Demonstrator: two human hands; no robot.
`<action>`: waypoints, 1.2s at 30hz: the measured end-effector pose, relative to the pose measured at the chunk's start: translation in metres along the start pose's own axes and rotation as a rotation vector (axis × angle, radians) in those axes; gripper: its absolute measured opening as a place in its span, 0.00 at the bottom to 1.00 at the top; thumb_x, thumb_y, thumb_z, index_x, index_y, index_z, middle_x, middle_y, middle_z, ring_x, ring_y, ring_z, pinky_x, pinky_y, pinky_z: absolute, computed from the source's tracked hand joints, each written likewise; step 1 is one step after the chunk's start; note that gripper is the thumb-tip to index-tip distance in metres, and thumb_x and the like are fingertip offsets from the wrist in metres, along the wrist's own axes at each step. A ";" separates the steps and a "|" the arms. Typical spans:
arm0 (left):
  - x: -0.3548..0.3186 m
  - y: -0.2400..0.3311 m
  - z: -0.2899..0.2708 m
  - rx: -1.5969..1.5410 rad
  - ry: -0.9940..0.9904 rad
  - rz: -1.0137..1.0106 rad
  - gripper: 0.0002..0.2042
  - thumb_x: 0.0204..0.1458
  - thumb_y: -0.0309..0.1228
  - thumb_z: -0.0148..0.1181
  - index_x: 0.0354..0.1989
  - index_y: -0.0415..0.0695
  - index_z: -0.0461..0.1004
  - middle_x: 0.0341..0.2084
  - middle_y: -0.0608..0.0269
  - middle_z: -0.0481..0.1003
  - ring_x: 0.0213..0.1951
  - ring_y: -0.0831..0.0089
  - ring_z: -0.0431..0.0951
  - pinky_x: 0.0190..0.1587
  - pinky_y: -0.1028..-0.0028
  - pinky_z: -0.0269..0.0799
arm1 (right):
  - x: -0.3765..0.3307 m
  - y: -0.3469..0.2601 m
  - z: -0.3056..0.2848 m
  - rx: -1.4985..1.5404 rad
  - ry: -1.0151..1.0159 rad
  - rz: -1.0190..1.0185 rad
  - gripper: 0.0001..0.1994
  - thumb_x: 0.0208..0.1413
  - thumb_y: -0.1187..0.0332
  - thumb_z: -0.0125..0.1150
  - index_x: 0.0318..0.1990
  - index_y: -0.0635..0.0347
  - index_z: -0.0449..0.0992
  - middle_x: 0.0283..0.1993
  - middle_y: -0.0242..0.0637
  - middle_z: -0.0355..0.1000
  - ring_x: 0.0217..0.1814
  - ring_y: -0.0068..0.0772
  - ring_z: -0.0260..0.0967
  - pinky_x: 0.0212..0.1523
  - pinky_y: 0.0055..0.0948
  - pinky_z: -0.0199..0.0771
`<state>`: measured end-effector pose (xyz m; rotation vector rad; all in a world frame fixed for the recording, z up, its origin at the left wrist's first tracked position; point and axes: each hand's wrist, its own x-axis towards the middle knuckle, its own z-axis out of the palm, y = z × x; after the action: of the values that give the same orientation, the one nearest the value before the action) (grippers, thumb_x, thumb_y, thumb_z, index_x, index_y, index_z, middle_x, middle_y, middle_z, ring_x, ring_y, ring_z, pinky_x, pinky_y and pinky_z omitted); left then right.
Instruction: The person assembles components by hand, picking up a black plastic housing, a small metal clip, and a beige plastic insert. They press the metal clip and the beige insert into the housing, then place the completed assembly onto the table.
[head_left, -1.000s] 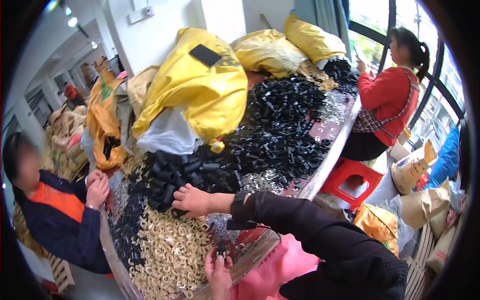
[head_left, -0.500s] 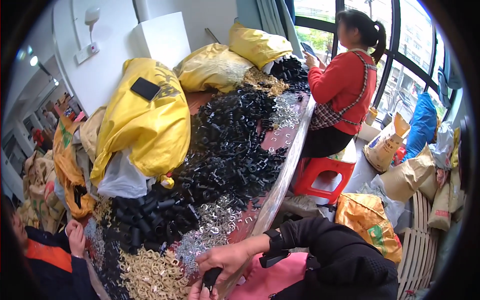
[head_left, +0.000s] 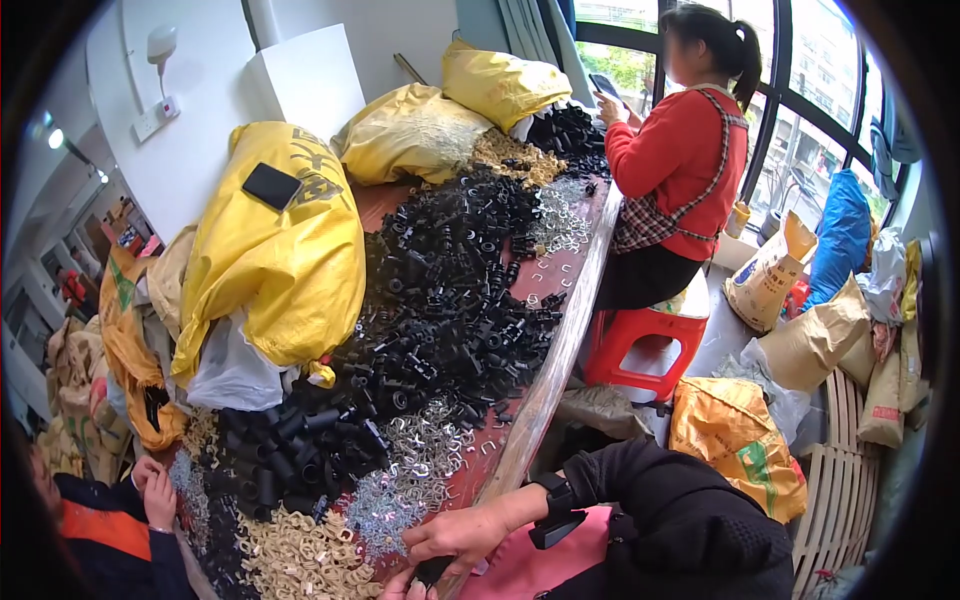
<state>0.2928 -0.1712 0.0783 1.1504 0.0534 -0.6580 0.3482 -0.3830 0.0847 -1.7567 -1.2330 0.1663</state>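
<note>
At the table's near edge, my right hand (head_left: 460,538) is closed round a small black plastic part (head_left: 434,570), its fingers curled downward. My left hand (head_left: 402,587) shows only in part at the lower edge of the view, with its fingertips pinching the same black part from below. Close beside both hands lie a heap of beige curved plastic pieces (head_left: 300,560) and a scatter of small bluish-silver screws (head_left: 385,512). Silvery U-shaped metal clips (head_left: 425,440) spread just beyond the screws. Most of the black part is hidden by my fingers.
Black tubes (head_left: 268,455) and a long pile of black fittings (head_left: 440,290) cover the table. A yellow sack (head_left: 290,270) carries a phone (head_left: 271,186). A person (head_left: 670,150) sits on a red stool (head_left: 645,352); another person's hands (head_left: 155,490) are at left.
Both my hands have sunk slightly with the black part, which now shows less between my fingers. The whole view has shifted a little.
</note>
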 end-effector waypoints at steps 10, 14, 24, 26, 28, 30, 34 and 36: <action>-0.002 -0.007 -0.003 -0.140 0.082 -0.064 0.16 0.49 0.26 0.51 0.47 0.38 0.63 0.32 0.60 0.71 0.20 0.76 0.66 0.22 0.80 0.63 | 0.002 -0.014 0.012 -0.085 -0.021 0.068 0.21 0.43 0.64 0.55 0.42 0.68 0.60 0.38 0.47 0.56 0.35 0.49 0.62 0.31 0.39 0.65; 0.002 -0.017 -0.012 -0.127 0.179 -0.041 0.13 0.49 0.23 0.47 0.45 0.36 0.63 0.31 0.57 0.69 0.26 0.74 0.68 0.25 0.80 0.65 | 0.003 -0.013 0.015 -0.071 -0.033 0.132 0.21 0.44 0.64 0.55 0.44 0.67 0.60 0.37 0.46 0.56 0.36 0.49 0.61 0.32 0.39 0.65; 0.013 -0.019 -0.010 -0.360 0.113 -0.154 0.13 0.49 0.27 0.51 0.43 0.35 0.66 0.26 0.64 0.70 0.23 0.80 0.68 0.24 0.83 0.65 | 0.002 0.001 0.010 0.066 0.041 0.192 0.20 0.39 0.71 0.60 0.43 0.62 0.66 0.34 0.40 0.62 0.35 0.42 0.63 0.34 0.33 0.66; 0.009 -0.019 -0.010 -0.396 0.123 -0.191 0.13 0.49 0.28 0.52 0.42 0.36 0.67 0.20 0.68 0.69 0.20 0.82 0.68 0.23 0.85 0.64 | 0.004 0.000 0.010 0.090 0.050 0.245 0.20 0.38 0.72 0.61 0.42 0.62 0.67 0.34 0.40 0.62 0.34 0.41 0.63 0.34 0.33 0.66; 0.006 -0.020 -0.011 -0.369 0.120 -0.165 0.13 0.49 0.29 0.52 0.42 0.37 0.67 0.20 0.68 0.69 0.21 0.83 0.68 0.23 0.85 0.65 | 0.005 -0.002 0.011 0.089 0.027 0.236 0.20 0.38 0.72 0.61 0.43 0.62 0.67 0.34 0.39 0.62 0.34 0.41 0.63 0.34 0.33 0.66; 0.004 -0.022 -0.011 -0.298 0.086 -0.124 0.14 0.49 0.31 0.53 0.42 0.37 0.68 0.20 0.68 0.69 0.21 0.83 0.69 0.24 0.85 0.65 | 0.006 -0.003 0.011 0.067 0.004 0.231 0.21 0.37 0.71 0.62 0.43 0.62 0.67 0.35 0.39 0.62 0.35 0.41 0.63 0.34 0.33 0.66; 0.002 -0.024 -0.010 -0.252 0.068 -0.075 0.14 0.48 0.28 0.52 0.43 0.36 0.67 0.23 0.67 0.70 0.23 0.81 0.69 0.23 0.84 0.65 | 0.001 -0.006 0.014 -0.239 -0.050 0.095 0.23 0.35 0.69 0.64 0.43 0.62 0.67 0.40 0.43 0.62 0.38 0.43 0.64 0.37 0.34 0.67; 0.004 -0.025 -0.010 -0.267 0.052 -0.079 0.14 0.48 0.28 0.53 0.43 0.36 0.67 0.23 0.67 0.70 0.23 0.81 0.69 0.23 0.84 0.65 | 0.001 -0.008 0.012 -0.253 -0.062 0.089 0.23 0.35 0.69 0.64 0.43 0.62 0.67 0.40 0.43 0.62 0.38 0.43 0.64 0.37 0.34 0.67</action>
<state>0.2857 -0.1703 0.0516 0.9105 0.2251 -0.6688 0.3364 -0.3745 0.0841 -2.0395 -1.2642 0.1211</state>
